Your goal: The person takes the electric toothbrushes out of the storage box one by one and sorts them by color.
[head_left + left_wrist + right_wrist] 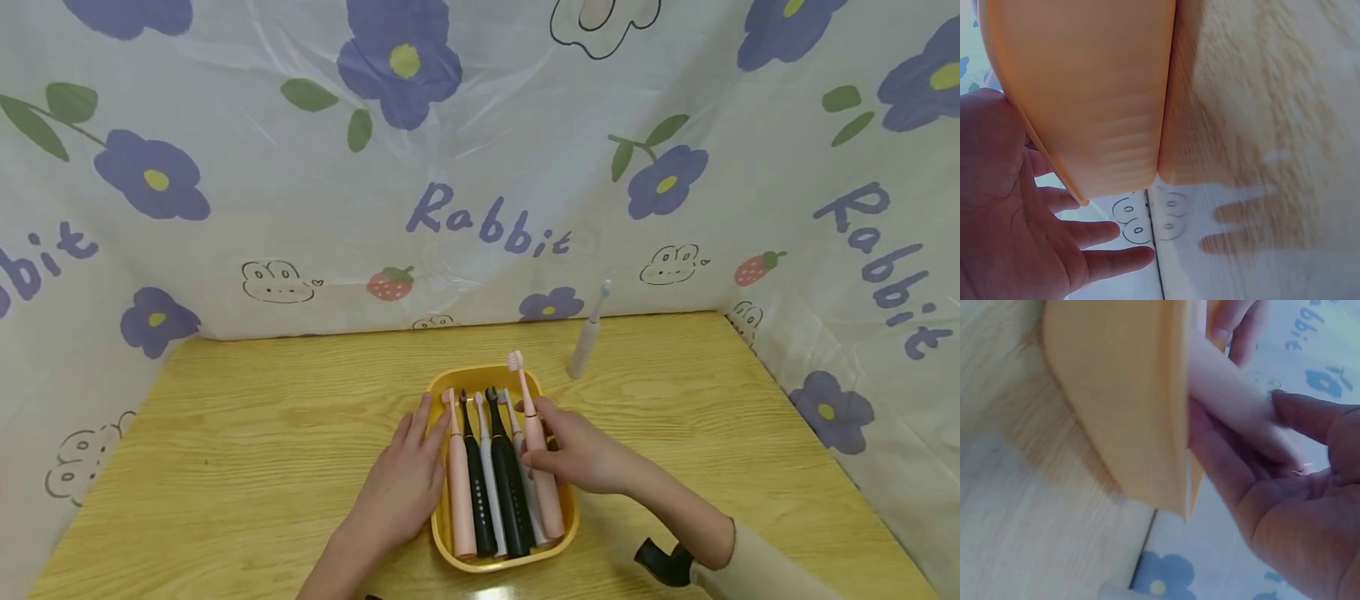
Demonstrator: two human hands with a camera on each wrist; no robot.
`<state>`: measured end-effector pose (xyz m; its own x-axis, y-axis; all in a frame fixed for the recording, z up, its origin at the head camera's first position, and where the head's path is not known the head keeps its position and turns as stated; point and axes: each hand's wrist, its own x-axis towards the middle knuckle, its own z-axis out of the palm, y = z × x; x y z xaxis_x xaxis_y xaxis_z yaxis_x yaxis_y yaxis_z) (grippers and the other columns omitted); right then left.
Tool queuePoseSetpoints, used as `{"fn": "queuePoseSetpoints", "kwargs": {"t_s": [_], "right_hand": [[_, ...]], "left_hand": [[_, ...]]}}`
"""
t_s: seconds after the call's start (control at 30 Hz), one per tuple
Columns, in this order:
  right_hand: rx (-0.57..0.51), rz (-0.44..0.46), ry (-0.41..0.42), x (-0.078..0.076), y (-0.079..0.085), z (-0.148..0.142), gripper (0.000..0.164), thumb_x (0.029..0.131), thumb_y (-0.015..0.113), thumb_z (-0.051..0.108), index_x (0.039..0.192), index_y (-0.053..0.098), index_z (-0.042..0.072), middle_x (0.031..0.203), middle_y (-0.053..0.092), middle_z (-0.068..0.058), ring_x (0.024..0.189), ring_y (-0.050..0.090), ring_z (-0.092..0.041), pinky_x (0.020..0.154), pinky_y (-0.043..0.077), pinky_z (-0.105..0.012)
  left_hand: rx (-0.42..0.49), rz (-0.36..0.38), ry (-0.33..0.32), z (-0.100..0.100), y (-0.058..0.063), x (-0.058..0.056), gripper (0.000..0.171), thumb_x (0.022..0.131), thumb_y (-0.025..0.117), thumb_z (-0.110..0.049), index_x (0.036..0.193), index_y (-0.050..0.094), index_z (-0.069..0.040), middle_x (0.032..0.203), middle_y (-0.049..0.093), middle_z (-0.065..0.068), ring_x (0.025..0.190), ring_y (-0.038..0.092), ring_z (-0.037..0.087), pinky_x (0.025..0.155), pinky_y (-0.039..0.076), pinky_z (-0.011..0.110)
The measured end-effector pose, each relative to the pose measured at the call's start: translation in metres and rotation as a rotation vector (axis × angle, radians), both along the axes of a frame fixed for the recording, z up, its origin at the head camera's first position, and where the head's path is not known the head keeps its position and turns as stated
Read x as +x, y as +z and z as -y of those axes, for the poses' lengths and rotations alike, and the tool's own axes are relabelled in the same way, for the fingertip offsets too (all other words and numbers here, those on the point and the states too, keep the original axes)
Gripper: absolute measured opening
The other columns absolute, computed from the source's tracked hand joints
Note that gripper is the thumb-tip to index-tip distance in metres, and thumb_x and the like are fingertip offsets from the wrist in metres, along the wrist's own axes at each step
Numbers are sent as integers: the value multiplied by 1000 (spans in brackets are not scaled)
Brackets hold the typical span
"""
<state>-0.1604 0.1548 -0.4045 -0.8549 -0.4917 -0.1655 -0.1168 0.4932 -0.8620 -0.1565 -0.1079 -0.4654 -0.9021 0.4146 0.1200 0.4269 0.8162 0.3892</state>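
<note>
A yellow plastic basket (480,568) stands on the table with several electric toothbrushes lying side by side in it. My right hand (588,450) pinches the handle of a pink toothbrush (546,492) between thumb and fingers, over the basket's right side. In the right wrist view this pink handle (1235,394) slants across the rim. Left of it lie two black toothbrushes (512,492), pale ones (491,492) between and beside them, and another pink toothbrush (461,496) along the left wall. With fingers extended, my left hand (405,479) rests at the basket's left rim.
Behind the basket to the right, a white electric toothbrush (585,346) stands upright on the wood-grain table (285,450). A printed cloth (480,150) with flowers and rabbits hangs along the back and sides. A black piece (663,562) sits by the right forearm.
</note>
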Motion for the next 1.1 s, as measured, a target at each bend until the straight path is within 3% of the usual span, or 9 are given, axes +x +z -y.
{"fn": "queuePoseSetpoints", "kwargs": {"t_s": [0.17,0.37,0.5,0.6,0.73,0.83,0.93,1.1], "right_hand": [[-189,-49,-7,5,-6,-15,62,105,53,1,157,22,-3,116,63,-23,100,68,-31,86,57,-35],[-336,-260,-80,9,-7,-35,58,103,53,-5,155,27,-5,115,63,-25,100,72,-29,86,59,-36],[-419,-380,-122,5,-4,-49,56,101,52,-12,151,29,-9,113,60,-31,100,72,-21,83,60,-34],[-385,-491,-181,1,0,-61,56,98,54,-16,150,33,-9,111,61,-32,99,72,-16,81,60,-30],[-235,-670,-302,-7,4,-77,57,93,60,-19,146,40,-9,106,65,-26,97,70,-5,80,58,-20],[-159,-757,-379,-18,3,-90,54,92,63,-18,142,44,-10,104,68,-23,96,67,3,80,54,-14],[-120,-792,-440,-32,-4,-104,51,93,63,-16,140,45,-11,103,69,-24,93,65,8,81,51,-10],[-45,-746,-572,-49,-16,-119,44,97,64,-5,137,46,-9,105,71,-24,89,60,15,78,47,-6]], "left_hand": [[11,6,2,0,0,1,55,104,50,-13,158,40,-6,168,18,21,140,37,53,106,43,61],[-20,-7,-39,-4,2,-1,57,104,52,-11,159,39,-7,167,19,24,133,46,52,98,50,61],[-38,13,-38,-3,3,-1,57,105,51,-11,160,38,-9,167,17,24,135,43,53,98,49,63],[-47,18,-33,-1,4,-1,57,104,52,-11,160,39,-10,167,17,23,136,41,54,99,48,64],[-48,16,-30,3,4,0,56,104,52,-11,159,40,-10,167,18,23,137,40,55,98,48,65],[-41,17,-26,4,4,0,56,104,52,-11,159,39,-10,167,18,22,137,40,55,98,49,64],[-37,18,-24,4,4,0,56,104,51,-11,159,39,-9,167,17,22,137,40,55,97,49,63],[-34,8,-30,4,4,0,55,105,50,-11,159,39,-9,167,17,23,135,42,55,96,51,62]]}}
